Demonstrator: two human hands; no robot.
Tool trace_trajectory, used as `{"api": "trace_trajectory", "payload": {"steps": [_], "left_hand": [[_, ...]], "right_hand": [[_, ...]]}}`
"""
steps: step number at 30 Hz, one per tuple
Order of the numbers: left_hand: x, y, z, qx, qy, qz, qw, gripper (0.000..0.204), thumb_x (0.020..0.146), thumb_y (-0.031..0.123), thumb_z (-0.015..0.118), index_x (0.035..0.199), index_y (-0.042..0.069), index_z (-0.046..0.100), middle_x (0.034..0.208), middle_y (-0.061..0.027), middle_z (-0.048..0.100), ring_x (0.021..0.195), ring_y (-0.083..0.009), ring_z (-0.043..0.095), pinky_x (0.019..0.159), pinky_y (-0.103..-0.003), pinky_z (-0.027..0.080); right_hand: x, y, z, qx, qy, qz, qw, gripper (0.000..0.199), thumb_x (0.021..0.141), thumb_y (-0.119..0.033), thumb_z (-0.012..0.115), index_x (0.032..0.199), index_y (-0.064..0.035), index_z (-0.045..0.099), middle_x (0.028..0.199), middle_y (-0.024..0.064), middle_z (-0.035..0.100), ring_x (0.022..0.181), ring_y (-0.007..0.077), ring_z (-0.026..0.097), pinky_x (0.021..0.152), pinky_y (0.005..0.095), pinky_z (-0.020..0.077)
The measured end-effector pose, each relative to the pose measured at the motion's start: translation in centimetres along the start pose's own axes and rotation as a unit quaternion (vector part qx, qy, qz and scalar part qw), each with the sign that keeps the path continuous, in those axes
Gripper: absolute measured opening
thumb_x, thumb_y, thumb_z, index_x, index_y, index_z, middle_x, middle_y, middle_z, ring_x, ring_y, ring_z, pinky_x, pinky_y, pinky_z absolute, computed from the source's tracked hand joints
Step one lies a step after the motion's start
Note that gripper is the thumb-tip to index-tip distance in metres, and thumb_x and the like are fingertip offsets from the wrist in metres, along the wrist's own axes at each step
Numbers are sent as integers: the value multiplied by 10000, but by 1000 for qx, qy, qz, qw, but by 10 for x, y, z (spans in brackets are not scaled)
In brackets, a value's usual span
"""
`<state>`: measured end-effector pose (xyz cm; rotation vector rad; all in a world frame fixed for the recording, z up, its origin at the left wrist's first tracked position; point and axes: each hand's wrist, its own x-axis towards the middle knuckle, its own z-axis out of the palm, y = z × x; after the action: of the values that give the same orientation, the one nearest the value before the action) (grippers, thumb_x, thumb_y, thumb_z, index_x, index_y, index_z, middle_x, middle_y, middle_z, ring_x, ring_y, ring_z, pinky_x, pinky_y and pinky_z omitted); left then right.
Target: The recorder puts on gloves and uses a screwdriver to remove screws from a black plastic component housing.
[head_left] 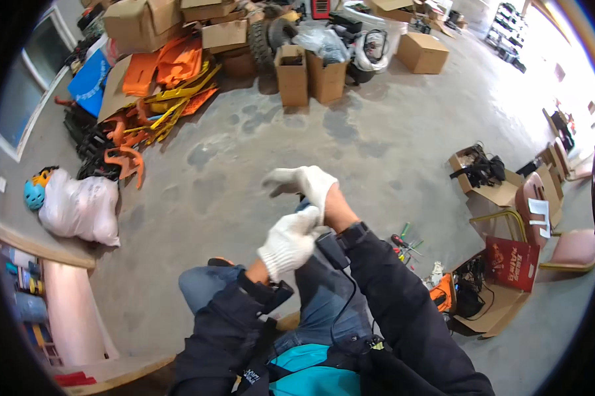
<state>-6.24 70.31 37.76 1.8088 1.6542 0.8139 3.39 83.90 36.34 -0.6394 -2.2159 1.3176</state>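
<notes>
White knitted gloves cover both of my hands. My left hand (288, 244) is closed, its fingertips pinching the cuff of the right glove (322, 198) by the wrist. My right hand (302, 183) is held just beyond it, fingers stretched out to the left and blurred, with nothing seen in them. A strip of bare wrist shows below the right glove, then a black band (355, 235). Beside that wrist is a black box-shaped device (331, 251) with a cable running down toward my lap. Another black device (279, 297) sits at my left wrist.
Several cardboard boxes (292, 76) and orange and yellow plastic panels (162, 66) are piled ahead. A stuffed white bag (79, 208) lies left. To the right are screwdrivers (399, 243), an open carton (495, 310) and pink chairs (574, 251). A wooden-edged shelf (43, 247) stands near left.
</notes>
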Motion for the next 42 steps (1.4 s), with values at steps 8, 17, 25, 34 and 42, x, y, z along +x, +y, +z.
{"api": "trace_trajectory", "payload": {"steps": [8,17,25,34,42], "left_hand": [[19,24,-9,-42,116,-79,989,130,841,49,719,895,-9,616,944,-130,564,841,-269,606,780,-382,507],[76,55,7,279,26,6,960,344,879,26,612,1222,48,588,1231,-302,585,968,-496,677,813,-558,571],[85,49,16,251,-12,17,968,343,867,18,580,1204,80,579,1243,-272,628,998,-488,677,855,-548,563],[70,68,48,-19,-106,68,992,141,782,-47,552,843,2,670,675,-59,619,627,-160,592,585,-315,491],[68,72,51,-167,-234,-116,951,295,715,-121,565,984,-52,664,856,-76,643,676,-156,623,585,-272,522]], "right_hand": [[24,23,11,22,98,102,990,322,889,-361,681,1022,-73,740,1159,188,691,1021,405,669,859,412,554],[-15,71,6,639,83,56,763,308,1057,-181,598,1353,-98,581,1180,15,647,1030,131,630,887,320,538],[-25,60,-18,-175,259,82,946,415,751,-306,791,1099,-115,669,1023,182,687,995,436,651,834,469,529],[-53,99,3,-90,292,164,938,906,898,-708,605,1466,-9,511,1456,270,550,1343,468,514,1133,544,391],[-63,81,-7,-10,294,18,955,861,857,-464,762,1540,-59,429,1587,246,415,1435,447,404,1172,515,373]]}}
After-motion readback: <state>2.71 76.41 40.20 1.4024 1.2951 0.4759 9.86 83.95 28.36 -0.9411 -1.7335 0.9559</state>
